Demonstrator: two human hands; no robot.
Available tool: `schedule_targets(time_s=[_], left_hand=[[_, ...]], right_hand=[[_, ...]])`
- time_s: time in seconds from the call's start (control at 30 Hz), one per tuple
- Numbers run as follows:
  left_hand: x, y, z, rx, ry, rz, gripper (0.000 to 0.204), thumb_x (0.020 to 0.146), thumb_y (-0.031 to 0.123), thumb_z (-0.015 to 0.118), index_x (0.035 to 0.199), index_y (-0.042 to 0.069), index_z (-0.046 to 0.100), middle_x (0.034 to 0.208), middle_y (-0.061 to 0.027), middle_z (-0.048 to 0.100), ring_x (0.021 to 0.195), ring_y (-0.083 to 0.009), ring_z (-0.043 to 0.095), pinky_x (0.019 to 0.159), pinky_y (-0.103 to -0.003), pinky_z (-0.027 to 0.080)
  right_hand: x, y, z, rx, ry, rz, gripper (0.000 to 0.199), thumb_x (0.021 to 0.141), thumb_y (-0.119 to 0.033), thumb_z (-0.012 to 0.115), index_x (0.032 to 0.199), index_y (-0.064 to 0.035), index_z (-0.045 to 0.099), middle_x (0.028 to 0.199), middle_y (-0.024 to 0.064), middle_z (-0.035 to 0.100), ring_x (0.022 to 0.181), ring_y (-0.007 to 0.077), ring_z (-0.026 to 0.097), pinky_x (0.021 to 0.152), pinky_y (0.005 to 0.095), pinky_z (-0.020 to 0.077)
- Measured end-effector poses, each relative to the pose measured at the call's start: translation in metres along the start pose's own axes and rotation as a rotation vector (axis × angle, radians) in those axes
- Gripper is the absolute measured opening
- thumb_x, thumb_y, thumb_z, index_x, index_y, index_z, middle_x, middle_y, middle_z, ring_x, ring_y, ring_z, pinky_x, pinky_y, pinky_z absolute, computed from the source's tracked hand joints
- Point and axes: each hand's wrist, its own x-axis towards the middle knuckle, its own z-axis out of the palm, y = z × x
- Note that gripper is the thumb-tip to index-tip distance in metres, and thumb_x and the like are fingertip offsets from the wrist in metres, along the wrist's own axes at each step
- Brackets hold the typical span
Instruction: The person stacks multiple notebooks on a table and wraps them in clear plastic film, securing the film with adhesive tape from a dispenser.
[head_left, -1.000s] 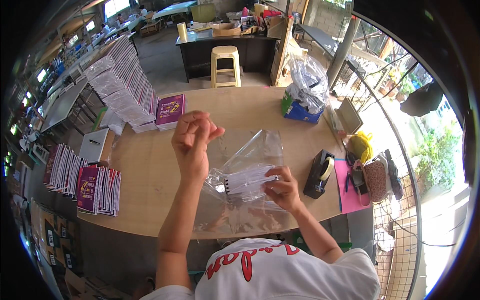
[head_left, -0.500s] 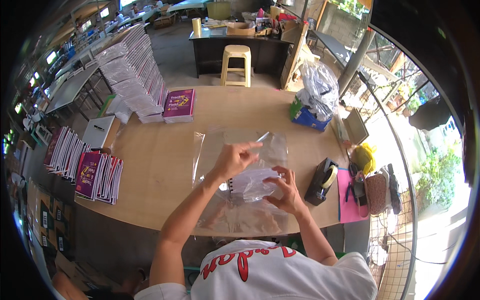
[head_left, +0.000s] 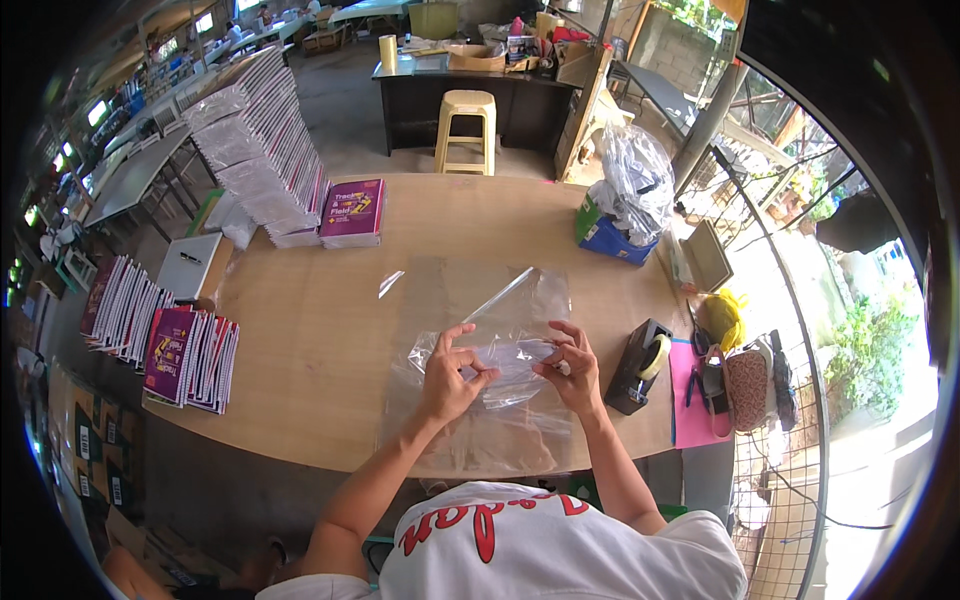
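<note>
Centre of the frame, slightly low: left hand [head_left: 447, 375] and right hand [head_left: 570, 365] both pinched, fingertips closed on a small clear plastic bag [head_left: 505, 355] with a white spiral-bound notebook inside, held just above a spread of clear plastic sheets [head_left: 480, 300] on the round light wooden table [head_left: 320, 340]. Nothing between the hands and the bag; forearms in from the lower edge, above a white shirt with red lettering [head_left: 500, 545].

Just right of the right hand: a black tape dispenser [head_left: 640, 368], beside it a pink paper sheet [head_left: 685, 400]. Further right: a woven brown pouch [head_left: 745, 385]. Upper right: a blue box stuffed with crumpled clear plastic [head_left: 625, 215]. Upper left: a purple-covered booklet stack [head_left: 352, 212] and a tall leaning pile of wrapped notebooks [head_left: 260, 140]. Left edge: more purple spiral notebooks [head_left: 185, 358]. Top centre, beyond the table: a cream plastic stool [head_left: 466, 125].
</note>
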Motion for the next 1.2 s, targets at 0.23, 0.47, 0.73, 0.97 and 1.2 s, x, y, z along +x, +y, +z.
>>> schedule_targets(time_s=[0.23, 0.47, 0.73, 0.97, 1.2], left_hand=[[0.01, 0.003, 0.0, -0.022, -0.019, -0.226, 0.025, 0.064, 0.01, 0.09, 0.078, 0.002, 0.071, 0.122, -0.0152, 0.062, 0.109, -0.0242, 0.063, 0.081, -0.034, 0.055], [0.024, -0.018, 0.007, -0.629, -0.145, -0.486, 0.022, 0.066, -0.007, 0.08, 0.085, 0.0, 0.074, 0.105, -0.0106, 0.07, 0.093, -0.0176, 0.066, 0.081, -0.03, 0.055], [0.014, -0.027, 0.017, -0.419, -0.041, -0.268, 0.018, 0.068, -0.015, 0.067, 0.073, 0.0, 0.074, 0.083, -0.01, 0.074, 0.09, -0.0184, 0.068, 0.08, -0.03, 0.055], [0.003, -0.034, 0.019, -0.366, -0.027, -0.235, 0.025, 0.067, -0.012, 0.069, 0.086, 0.003, 0.076, 0.094, -0.0076, 0.072, 0.097, -0.0205, 0.067, 0.086, -0.033, 0.054], [0.086, -0.026, -0.026, -0.52, -0.838, -0.48, 0.073, 0.07, 0.025, 0.087, 0.135, 0.01, 0.058, 0.127, -0.0121, 0.06, 0.117, -0.0227, 0.059, 0.094, -0.04, 0.054]], right_hand=[[0.013, 0.009, 0.001, -0.21, -0.004, -0.095, 0.023, 0.06, -0.001, 0.085, 0.076, -0.0035, 0.068, 0.109, 0.0129, 0.058, 0.096, 0.0231, 0.062, 0.081, 0.0386, 0.0533], [0.057, 0.029, -0.014, 0.351, -0.347, 0.555, 0.067, 0.056, -0.002, 0.081, 0.121, -0.0112, 0.07, 0.1, 0.0008, 0.049, 0.093, 0.0144, 0.053, 0.088, 0.0336, 0.0477], [-0.005, -0.039, 0.012, -0.414, -0.11, -0.317, 0.029, 0.072, -0.005, 0.078, 0.096, -0.0216, 0.08, 0.104, 0.0026, 0.07, 0.114, 0.0297, 0.059, 0.115, 0.0515, 0.0253], [-0.053, -0.015, 0.033, -0.332, 0.06, -0.271, 0.026, 0.076, -0.004, 0.075, 0.097, -0.0174, 0.079, 0.093, -0.0016, 0.072, 0.102, 0.0162, 0.068, 0.119, 0.0518, 0.0131], [-0.07, 0.062, 0.021, -0.884, -0.052, -0.752, 0.046, 0.078, -0.012, 0.067, 0.123, -0.0235, 0.071, 0.139, -0.0068, 0.056, 0.132, 0.0156, 0.05, 0.119, 0.0612, 0.0046]])
